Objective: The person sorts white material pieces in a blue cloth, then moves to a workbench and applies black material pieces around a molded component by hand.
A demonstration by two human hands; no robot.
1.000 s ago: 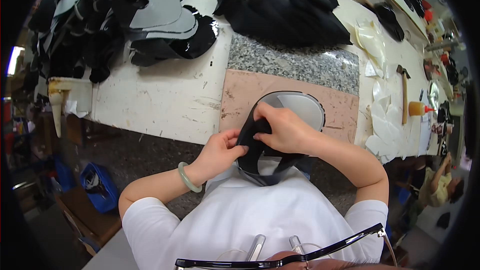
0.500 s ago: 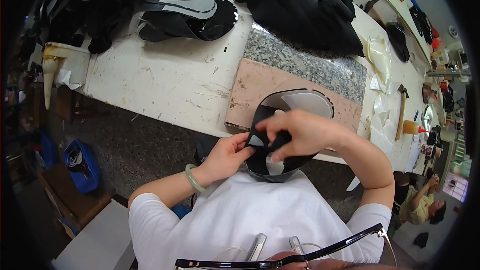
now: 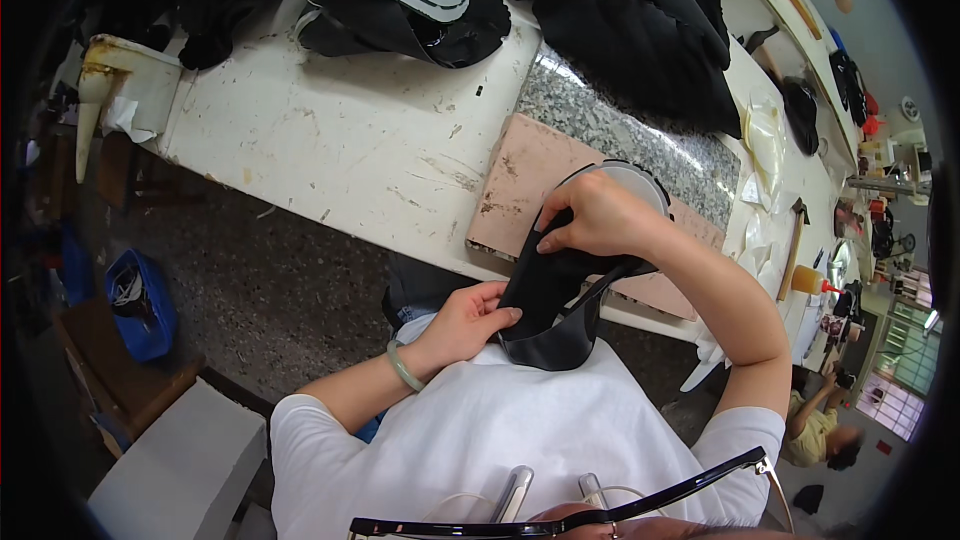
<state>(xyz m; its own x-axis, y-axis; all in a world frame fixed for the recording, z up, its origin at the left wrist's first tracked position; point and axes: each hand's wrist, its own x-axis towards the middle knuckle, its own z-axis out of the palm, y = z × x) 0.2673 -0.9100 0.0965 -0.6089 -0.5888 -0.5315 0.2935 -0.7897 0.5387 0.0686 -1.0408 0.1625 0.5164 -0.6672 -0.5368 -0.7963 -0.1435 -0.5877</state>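
A black shoe upper (image 3: pixel 556 342) rests partly against my white shirt, its far end over a pink board (image 3: pixel 505 190). My left hand (image 3: pixel 462 328), with a pale green bangle at the wrist, pinches the upper's near left edge between thumb and fingers. Farther up, my right hand (image 3: pixel 598 215) grips the same left side, thumb and fingertips closed on the black material. A grey rounded piece (image 3: pixel 635 180) shows at the upper's far end, beyond my right hand. Part of the upper lies hidden under that hand.
Under the board's far side is a speckled stone slab (image 3: pixel 610 105). Stacked black and grey pieces (image 3: pixel 420 25) and a black heap (image 3: pixel 640 20) lie farther back. At right are a hammer (image 3: pixel 792 245) and a yellow glue bottle (image 3: pixel 808 280). A stained white container (image 3: pixel 135 85) hangs left.
My right hand has moved from over the upper's middle to grip its left edge. The pale patches seen inside the upper are now covered. My left hand still holds the near edge.
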